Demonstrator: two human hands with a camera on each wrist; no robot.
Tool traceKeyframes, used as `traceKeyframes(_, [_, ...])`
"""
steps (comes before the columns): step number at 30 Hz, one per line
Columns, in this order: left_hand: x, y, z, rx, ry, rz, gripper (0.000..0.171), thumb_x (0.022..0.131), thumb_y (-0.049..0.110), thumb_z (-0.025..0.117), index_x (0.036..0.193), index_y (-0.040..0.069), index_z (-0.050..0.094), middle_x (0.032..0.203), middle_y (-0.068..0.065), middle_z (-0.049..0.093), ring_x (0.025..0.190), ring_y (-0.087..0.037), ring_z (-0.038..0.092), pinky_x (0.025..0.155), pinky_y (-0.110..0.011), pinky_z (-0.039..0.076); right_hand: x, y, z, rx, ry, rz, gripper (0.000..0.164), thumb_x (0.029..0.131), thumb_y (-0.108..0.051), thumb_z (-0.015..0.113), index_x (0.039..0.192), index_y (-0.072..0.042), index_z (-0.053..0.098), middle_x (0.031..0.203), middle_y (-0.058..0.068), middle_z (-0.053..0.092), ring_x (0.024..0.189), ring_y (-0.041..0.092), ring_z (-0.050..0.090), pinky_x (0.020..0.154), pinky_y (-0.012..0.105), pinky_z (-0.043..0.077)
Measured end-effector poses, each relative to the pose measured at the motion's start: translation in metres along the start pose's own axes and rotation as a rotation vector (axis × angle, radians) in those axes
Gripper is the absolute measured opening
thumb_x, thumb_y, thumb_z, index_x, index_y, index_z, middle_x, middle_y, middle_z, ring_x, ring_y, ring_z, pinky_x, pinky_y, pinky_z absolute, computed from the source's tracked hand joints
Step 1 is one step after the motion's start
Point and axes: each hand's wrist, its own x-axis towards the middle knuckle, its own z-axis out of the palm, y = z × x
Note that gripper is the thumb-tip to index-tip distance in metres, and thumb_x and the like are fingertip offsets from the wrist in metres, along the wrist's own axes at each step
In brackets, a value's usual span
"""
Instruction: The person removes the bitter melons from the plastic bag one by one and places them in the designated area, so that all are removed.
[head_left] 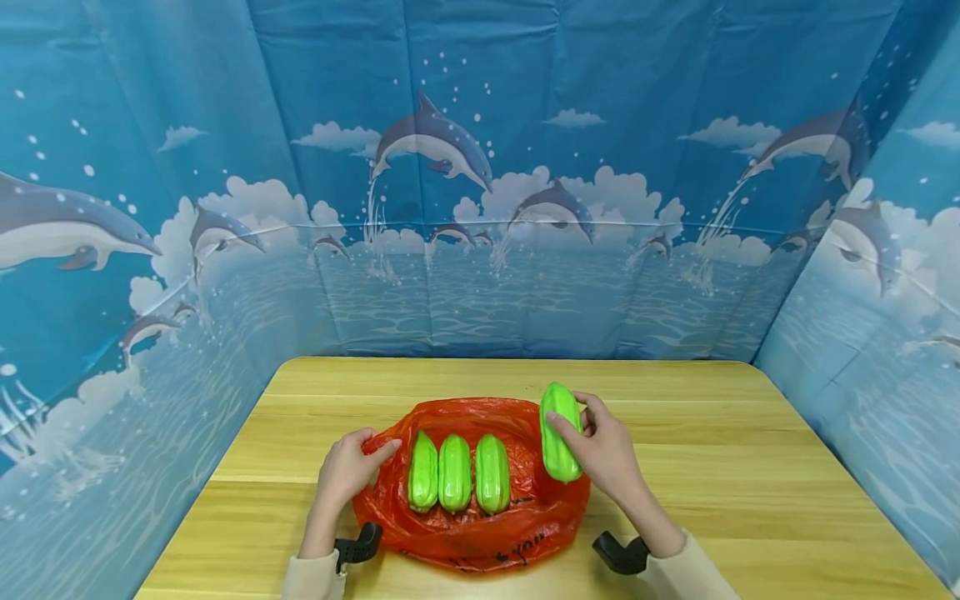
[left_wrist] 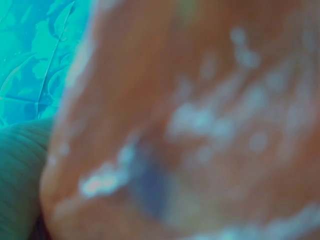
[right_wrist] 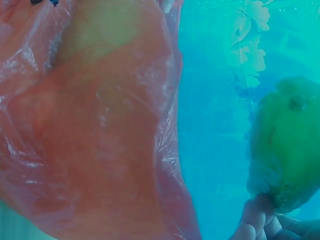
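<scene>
A red plastic bag (head_left: pixel 480 542) with black lettering lies spread wide on the table. Three bright green, ridged, elongated vegetables stand side by side in its mouth: a left one (head_left: pixel 423 473), a middle one (head_left: pixel 455 473) and a right one (head_left: pixel 492 473). My left hand (head_left: pixel 347 468) pinches the bag's left rim between thumb and fingers. Over the bag's right rim, my right hand (head_left: pixel 606 450) holds another green ridged vegetable (head_left: pixel 559 433), thumb across its front. That vegetable (right_wrist: pixel 287 145) also shows in the right wrist view. Blurred red plastic (left_wrist: pixel 200 125) fills most of the left wrist view.
The wooden table (head_left: pixel 750 467) extends to both sides of the bag and behind it. A blue curtain (head_left: pixel 480 292) printed with dolphins hangs around the back and sides. Black wrist mounts (head_left: pixel 360 546) sit at both wrists.
</scene>
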Motion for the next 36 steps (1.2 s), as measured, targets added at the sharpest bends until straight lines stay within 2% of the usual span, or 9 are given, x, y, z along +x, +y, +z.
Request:
traceKeyframes(8, [0.000,0.000,0.001,0.013,0.003,0.005,0.038,0.085,0.045,0.069,0.070,0.014,0.052,0.055,0.003,0.038,0.050,-0.014,0.039,0.051,-0.029,0.028,-0.001,0.001,-0.003,-0.007,0.010,0.008,0.055,0.088,-0.044,0.065,0.127,-0.007,0.052,0.076,0.007,0.051,0.056,0.018,0.049,0.049,0.030,0.044])
traceKeyframes(36, [0.001,-0.003,0.003,0.008,0.006,0.007,0.034,0.085,0.044,0.069,0.076,0.013,0.058,0.057,0.002,0.043,0.053,-0.015,0.044,0.051,-0.030,0.031,0.002,0.010,-0.028,0.002,0.056,0.016,0.058,0.090,-0.046,0.062,0.130,-0.006,0.051,0.075,0.009,0.051,0.054,0.020,0.049,0.048,0.031,0.043])
